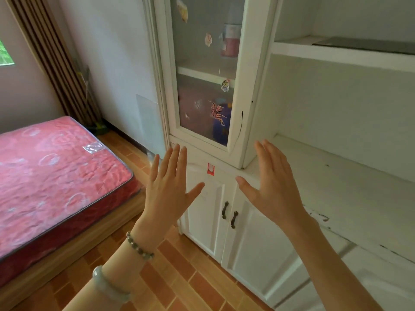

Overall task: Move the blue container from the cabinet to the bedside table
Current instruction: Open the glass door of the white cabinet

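Both hands are raised in the lower centre of the frame, palms turned toward each other, holding nothing. The left hand (167,187) has its fingers (177,162) stretched wide; the right hand (272,185) is likewise spread flat and empty. Above them, in the upper centre, stands the white cabinet (251,90) with its glass door (202,70) shut. The blue container (221,124) sits on the lower shelf behind the glass, at the door's lower right corner. Stickers (225,85) dot the glass; no writing on them or on the container can be read. A red label (211,169) lies just below the door, its text too small to tell. A red mattress (56,167) fills the left of the frame.
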The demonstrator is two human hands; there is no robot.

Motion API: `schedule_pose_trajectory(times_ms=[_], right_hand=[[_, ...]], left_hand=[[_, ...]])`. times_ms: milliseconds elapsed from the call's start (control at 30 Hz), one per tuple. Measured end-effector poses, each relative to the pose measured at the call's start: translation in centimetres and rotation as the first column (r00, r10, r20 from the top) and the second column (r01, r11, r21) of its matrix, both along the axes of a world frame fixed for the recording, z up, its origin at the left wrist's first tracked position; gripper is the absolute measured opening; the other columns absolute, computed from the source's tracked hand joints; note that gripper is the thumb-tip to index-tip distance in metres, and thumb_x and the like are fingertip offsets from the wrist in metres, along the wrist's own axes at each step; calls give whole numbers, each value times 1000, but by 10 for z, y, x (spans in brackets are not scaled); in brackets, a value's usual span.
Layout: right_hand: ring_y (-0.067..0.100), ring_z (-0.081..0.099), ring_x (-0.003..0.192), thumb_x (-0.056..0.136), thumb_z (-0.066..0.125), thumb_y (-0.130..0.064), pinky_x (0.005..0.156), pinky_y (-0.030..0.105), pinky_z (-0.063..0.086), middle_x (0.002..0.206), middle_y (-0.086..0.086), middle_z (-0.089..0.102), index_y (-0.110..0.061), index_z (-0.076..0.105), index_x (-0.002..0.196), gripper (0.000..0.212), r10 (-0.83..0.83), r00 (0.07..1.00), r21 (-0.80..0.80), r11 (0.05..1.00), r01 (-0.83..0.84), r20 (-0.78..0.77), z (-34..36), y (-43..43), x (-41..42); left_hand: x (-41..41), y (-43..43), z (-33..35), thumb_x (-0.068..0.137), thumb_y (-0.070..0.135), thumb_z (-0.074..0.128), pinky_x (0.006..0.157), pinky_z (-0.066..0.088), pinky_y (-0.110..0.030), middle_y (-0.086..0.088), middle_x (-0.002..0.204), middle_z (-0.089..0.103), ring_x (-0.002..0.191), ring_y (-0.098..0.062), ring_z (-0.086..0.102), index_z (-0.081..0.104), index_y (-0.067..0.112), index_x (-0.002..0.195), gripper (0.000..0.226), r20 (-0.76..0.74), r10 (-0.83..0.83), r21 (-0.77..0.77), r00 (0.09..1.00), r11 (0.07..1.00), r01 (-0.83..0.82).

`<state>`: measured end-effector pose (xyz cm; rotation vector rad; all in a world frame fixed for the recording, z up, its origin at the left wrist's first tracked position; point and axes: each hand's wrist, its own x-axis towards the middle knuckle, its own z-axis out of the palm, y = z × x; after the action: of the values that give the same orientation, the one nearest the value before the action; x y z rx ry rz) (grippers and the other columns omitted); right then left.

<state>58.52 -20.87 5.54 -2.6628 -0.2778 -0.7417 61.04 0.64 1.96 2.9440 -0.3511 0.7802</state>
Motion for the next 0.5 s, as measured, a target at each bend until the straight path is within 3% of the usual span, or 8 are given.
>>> schedule_pose_trajectory(times_ms=[133, 233, 500], right_hand=[[36, 33, 130, 80, 50, -52, 101, 48, 34, 142, 21, 36, -5, 30, 138, 78, -56, 998, -8, 998, 57, 23, 5, -2, 36], [34, 30, 132, 79, 49, -52, 103, 49, 34, 144, 20, 34, -6, 27, 139, 78, -94, 995, 2, 996, 94, 24, 6, 0, 58], [33, 29, 132, 80, 48, -53, 104, 48, 32, 145, 19, 33, -7, 27, 139, 78, -244, 969, -9, 970, 244, 49, 14, 10, 105]], left_hand=[[48, -3, 4, 85, 64, 33, 109, 24, -57, -18, 147, 36, 135, -36, 32, 32, 2, 142, 84, 23, -61, -15, 998, 998, 62], [82, -5, 5, 85, 65, 29, 111, 19, -54, -17, 148, 34, 136, -35, 30, 33, 2, 142, 85, 29, -108, -7, 994, 994, 108], [160, -5, 24, 85, 64, 31, 110, 24, -55, -19, 147, 36, 136, -35, 32, 30, 2, 141, 84, 91, -248, -1, 965, 968, 249]])
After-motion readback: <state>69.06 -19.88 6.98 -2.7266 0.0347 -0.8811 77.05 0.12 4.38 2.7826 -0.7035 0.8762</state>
